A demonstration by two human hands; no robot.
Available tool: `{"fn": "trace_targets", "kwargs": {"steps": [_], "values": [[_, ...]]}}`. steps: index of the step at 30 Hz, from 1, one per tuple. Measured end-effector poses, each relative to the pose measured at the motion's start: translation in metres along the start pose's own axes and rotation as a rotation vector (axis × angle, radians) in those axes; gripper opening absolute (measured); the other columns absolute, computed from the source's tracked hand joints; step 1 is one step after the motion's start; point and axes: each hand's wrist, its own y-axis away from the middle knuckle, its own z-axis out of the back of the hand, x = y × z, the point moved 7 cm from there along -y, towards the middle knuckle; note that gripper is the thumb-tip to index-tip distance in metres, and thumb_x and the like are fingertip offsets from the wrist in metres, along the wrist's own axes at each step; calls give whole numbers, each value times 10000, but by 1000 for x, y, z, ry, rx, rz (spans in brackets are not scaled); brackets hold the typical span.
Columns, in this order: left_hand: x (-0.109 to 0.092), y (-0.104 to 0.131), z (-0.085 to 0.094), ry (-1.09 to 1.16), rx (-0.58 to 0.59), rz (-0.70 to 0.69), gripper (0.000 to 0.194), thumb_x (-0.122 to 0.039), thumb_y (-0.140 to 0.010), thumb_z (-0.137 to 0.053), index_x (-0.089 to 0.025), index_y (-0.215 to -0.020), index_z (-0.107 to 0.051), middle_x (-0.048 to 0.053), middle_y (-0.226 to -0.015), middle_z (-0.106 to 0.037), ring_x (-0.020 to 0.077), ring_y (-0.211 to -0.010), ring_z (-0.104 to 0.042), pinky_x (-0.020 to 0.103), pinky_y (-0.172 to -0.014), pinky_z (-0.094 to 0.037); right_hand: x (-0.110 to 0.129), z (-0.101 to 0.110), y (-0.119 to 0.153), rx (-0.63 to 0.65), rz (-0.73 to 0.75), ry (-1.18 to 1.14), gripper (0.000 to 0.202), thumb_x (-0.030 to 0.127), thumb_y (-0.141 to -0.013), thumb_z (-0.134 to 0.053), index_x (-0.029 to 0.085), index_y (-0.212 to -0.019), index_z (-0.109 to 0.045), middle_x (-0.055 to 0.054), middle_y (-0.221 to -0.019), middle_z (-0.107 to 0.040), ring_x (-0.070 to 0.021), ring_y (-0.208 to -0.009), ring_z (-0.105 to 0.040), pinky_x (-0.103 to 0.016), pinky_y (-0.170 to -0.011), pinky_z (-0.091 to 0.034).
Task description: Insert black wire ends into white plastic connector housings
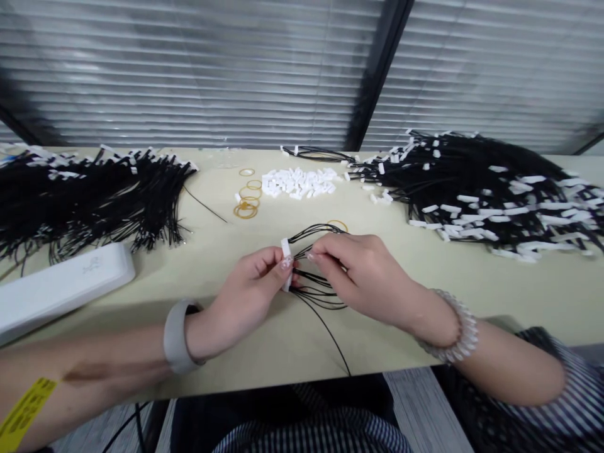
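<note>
My left hand (pixel 257 286) pinches a long white connector (pixel 285 246) between thumb and fingers, holding it roughly upright above the table. Several thin black wires (pixel 314 289) run out of its right side and curve away to the right. One loose wire end trails down toward the table's front edge. My right hand (pixel 363 270) is closed, with thumb and forefinger pinched on a black wire close to the connector. Where the wire tip meets the connector is too small to make out. Part of the wire bundle is hidden behind my right hand.
Small white connector housings (pixel 299 182) lie in a pile at the back, beside yellow rubber bands (pixel 246 204). A heap of black wires (pixel 94 195) is at left, near a white oblong case (pixel 70 283). More wires with white connectors (pixel 491 182) fill the right. Blinds (pixel 189 75) stand behind.
</note>
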Motion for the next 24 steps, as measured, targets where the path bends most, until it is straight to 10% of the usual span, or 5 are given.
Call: {"fn": "trace_targets", "kwargs": {"steps": [24], "values": [[2,1,-1,-6,20,34,204,-328,-847,-507,-150,-756,-543,-13,-696,-541,111,-676,-504,251,-662,-393,0,-2,1,52,15,59,206,195,-889,-366,146,-716,-467,22,-610,-459,-74,-550,-408,-224,-546,-290]]}}
